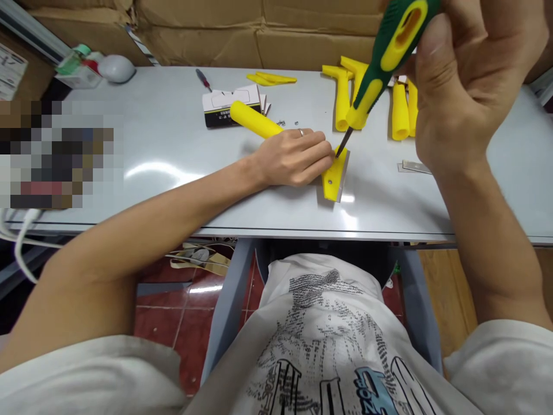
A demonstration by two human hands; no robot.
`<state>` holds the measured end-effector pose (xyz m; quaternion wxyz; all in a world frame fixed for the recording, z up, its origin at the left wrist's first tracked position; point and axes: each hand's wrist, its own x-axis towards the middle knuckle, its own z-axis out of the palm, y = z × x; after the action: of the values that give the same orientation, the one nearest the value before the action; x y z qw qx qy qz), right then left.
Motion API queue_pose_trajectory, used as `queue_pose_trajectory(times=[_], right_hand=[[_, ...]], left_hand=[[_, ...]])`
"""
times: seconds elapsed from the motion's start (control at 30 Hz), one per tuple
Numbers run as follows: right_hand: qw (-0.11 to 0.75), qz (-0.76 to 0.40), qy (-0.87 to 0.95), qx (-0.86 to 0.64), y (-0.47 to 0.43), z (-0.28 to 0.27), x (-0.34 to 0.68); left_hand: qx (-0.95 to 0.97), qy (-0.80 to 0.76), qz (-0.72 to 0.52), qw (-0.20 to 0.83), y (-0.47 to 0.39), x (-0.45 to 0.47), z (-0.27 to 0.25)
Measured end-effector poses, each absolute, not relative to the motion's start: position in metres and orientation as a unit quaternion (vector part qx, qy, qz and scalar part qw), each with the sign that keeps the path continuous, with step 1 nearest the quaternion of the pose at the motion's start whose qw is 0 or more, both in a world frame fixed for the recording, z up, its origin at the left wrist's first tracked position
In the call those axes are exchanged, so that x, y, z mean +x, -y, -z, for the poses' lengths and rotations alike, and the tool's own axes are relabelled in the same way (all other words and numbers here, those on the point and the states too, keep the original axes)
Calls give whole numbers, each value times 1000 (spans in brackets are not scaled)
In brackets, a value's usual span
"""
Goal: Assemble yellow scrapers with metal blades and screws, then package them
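Observation:
My left hand [296,157] is wrapped round a yellow scraper [332,183] lying on the white table. Its round handle sticks out to the left of the hand, and its head, with a thin metal blade [344,176] along the edge, shows on the right. One screw is visible in the head. Up at the right, my right hand [466,75] grips a green and yellow screwdriver [382,63] by the handle's upper end. The screwdriver slants down to the left, its tip at the upper part of the scraper head; whether it sits in a screw is hidden.
Several yellow scraper handles [342,104] lie at the back right, with metal blades [415,167] nearer. Small screws [281,123] lie behind my left hand. Behind are a black-and-white box [216,109], yellow flat pieces [271,78] and a small screwdriver [203,79]. Cardboard boxes [199,34] line the back.

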<state>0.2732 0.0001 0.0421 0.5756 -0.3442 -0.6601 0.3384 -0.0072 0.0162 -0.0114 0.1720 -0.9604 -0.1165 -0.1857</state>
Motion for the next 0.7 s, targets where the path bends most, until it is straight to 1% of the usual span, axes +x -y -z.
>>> queue_pose_trajectory(times=[0.1, 0.17, 0.27, 0.4, 0.47, 0.5, 0.57, 0.63, 0.7], right_hand=[[590, -275, 670, -358, 10, -47, 270], [619, -206, 676, -343, 15, -51, 268], [655, -112, 699, -265, 18, -55, 266], [643, -56, 745, -167, 6, -53, 263], [682, -27, 717, -142, -3, -50, 261], [697, -20, 702, -144, -5, -49, 260], [696, -27, 696, -173, -6, -46, 261], [655, -74, 724, -204, -2, -43, 264], [622, -151, 737, -216, 1, -38, 266]], left_hand=[[-966, 157, 164, 124, -11, -5, 7], [-967, 186, 152, 83, -8, -4, 4], [-968, 197, 144, 56, -6, -3, 1], [-968, 195, 155, 43, -7, -4, 0], [-967, 195, 162, 34, -7, -5, 0], [-967, 195, 164, 33, -7, -5, 1], [-966, 194, 166, 40, -6, -5, 1], [-966, 189, 168, 58, -6, -4, 1], [-968, 173, 158, 91, -6, -4, 2]])
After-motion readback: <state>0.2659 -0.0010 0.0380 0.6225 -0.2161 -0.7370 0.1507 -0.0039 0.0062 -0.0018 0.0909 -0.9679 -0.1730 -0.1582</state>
